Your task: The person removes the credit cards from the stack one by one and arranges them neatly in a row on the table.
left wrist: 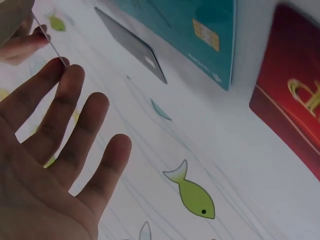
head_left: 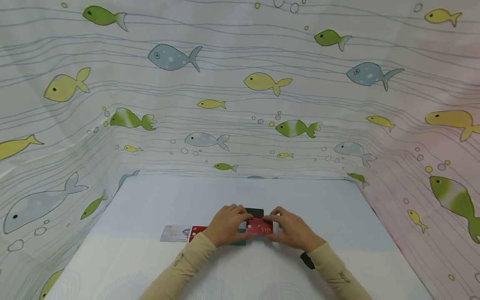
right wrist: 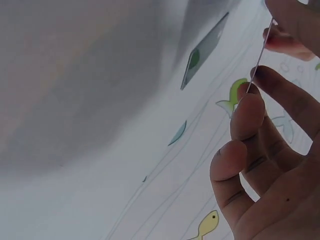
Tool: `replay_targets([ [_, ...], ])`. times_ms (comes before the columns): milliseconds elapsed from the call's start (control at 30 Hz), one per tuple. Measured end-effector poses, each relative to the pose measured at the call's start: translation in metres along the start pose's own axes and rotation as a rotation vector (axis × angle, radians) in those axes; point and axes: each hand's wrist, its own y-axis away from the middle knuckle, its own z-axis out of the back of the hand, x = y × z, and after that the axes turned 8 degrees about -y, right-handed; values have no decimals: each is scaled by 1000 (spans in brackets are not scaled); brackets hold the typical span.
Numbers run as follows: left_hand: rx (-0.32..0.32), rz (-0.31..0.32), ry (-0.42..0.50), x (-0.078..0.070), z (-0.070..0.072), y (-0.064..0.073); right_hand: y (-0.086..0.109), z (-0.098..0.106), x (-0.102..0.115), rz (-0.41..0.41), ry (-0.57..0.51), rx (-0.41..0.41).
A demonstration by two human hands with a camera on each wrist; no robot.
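Observation:
A red card lettered VIP (head_left: 260,228) is pinched between both hands. My left hand (head_left: 228,225) holds its left side, and my right hand (head_left: 292,229) grips its right side. In the right wrist view the card appears edge-on as a thin line (right wrist: 260,56) between thumb and fingertips. Just behind it lies a dark card (head_left: 256,212) on the table, partly covered from the head view. A teal bank card (left wrist: 185,30) with a gold chip sits below my left hand, which hides most of it from above.
Left of the teal card, a second red card (head_left: 196,231) and a silver VIP card (head_left: 173,233) lie in a row on the white table (head_left: 180,200). Fish-patterned cloth (head_left: 232,121) rises around the back and sides. A black band (head_left: 307,261) circles the right wrist.

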Motion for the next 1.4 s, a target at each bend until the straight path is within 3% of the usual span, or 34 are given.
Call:
replay_targets([
  [400, 153, 18, 27, -11, -4, 0, 9, -4, -2, -26, -33, 58],
  [700, 210, 38, 20, -17, -5, 1, 7, -10, -6, -43, -65, 91],
  [933, 220, 30, 7, -20, -6, 0, 7, -13, -6, -84, -84, 116],
  [1400, 251, 37, 33, -21, -3, -2, 9, -17, -11, -70, -98, 122],
])
